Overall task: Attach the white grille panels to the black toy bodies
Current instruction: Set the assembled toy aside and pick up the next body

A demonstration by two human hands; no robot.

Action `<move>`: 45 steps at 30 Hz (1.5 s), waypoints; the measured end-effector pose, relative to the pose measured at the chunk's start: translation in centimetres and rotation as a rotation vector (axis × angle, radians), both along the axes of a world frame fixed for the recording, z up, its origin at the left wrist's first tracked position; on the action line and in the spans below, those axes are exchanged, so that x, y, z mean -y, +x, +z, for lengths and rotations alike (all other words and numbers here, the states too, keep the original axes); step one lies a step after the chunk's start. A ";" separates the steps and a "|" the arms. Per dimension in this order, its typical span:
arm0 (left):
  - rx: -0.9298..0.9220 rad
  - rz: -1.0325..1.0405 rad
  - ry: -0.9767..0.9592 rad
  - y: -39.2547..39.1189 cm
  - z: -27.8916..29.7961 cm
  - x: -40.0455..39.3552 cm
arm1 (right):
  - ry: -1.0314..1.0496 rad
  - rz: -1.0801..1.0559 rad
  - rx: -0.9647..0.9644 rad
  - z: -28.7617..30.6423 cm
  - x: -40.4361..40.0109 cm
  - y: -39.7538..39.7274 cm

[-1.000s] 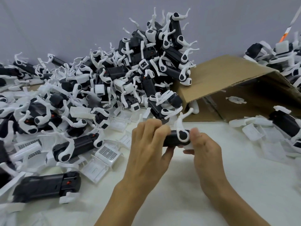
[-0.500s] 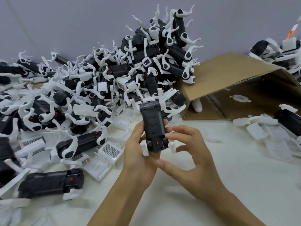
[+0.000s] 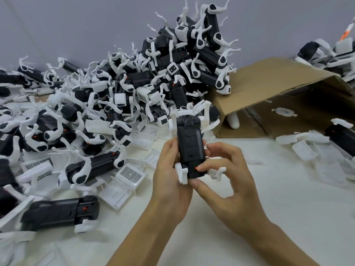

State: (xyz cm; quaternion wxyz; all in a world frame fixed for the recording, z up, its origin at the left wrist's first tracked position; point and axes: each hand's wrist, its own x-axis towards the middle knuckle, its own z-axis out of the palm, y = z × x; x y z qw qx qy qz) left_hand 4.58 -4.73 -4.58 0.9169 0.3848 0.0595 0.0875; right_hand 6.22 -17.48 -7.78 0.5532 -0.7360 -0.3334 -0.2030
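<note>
— Toy body (image 3: 190, 144) first: where do we see it, and which way does it point?

— We see the black toy body held up over the white table (image 3: 269, 217), in the middle, just in front of the big pile of toys (image 3: 153, 83). Its long side runs up and away from us, nearly straight, and leans a tiny bit. The far end has white legs sticking out. The near end has a small orange dot and white legs on both sides too.

— Who holds it?

— Both hands. The left hand (image 3: 171, 181) wraps its fingers round the left side of the body. The right hand (image 3: 228, 181) pinches the near end: one finger presses by the orange dot, and the thumb sits under the bottom edge (the other fingers are loosely curled beside the body).

— What about boxes?

— We see one brown cardboard box (image 3: 278, 89) lying on its side at the right, open toward us. Inside we see one small white part (image 3: 284, 112); a white stick-like piece stands at its left edge.

— And the white grille panels (image 3: 131, 174)?

— They lie on the table left of the hands, some with the dotted mesh facing up. Another black body (image 3: 57, 212) lies flat at the lower left.

— Any words to read?

— None that we can make out.
</note>
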 end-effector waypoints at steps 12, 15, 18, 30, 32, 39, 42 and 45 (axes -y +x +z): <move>-0.032 0.002 -0.025 0.1 -0.2 -0.2 | 0.027 0.022 -0.056 0.0 -0.2 -0.3; -0.034 0.012 -0.032 0.1 -0.2 -0.3 | 0.001 0.009 -0.044 0.1 -0.4 -0.2; -0.041 0.008 -0.031 0.2 -0.2 -0.2 | -0.006 -0.012 -0.049 0.1 -0.4 -0.3; -0.028 0.011 -0.042 0.1 -0.5 0.0 | 0.023 0.047 -0.093 0.0 -0.4 -0.2; -0.024 0.004 -0.035 0.1 -0.5 -0.1 | 0.023 0.043 -0.101 -0.1 -0.4 -0.2; -0.055 0.011 -0.033 0.3 -0.4 -0.3 | 0.019 0.034 -0.105 -0.1 -0.3 -0.2; -0.089 0.019 -0.024 0.4 -0.5 -0.2 | 0.005 0.012 -0.097 -0.1 -0.3 -0.2; -0.112 0.010 -0.057 0.4 -0.5 -0.3 | -0.028 -0.029 -0.112 -0.1 -0.5 -0.2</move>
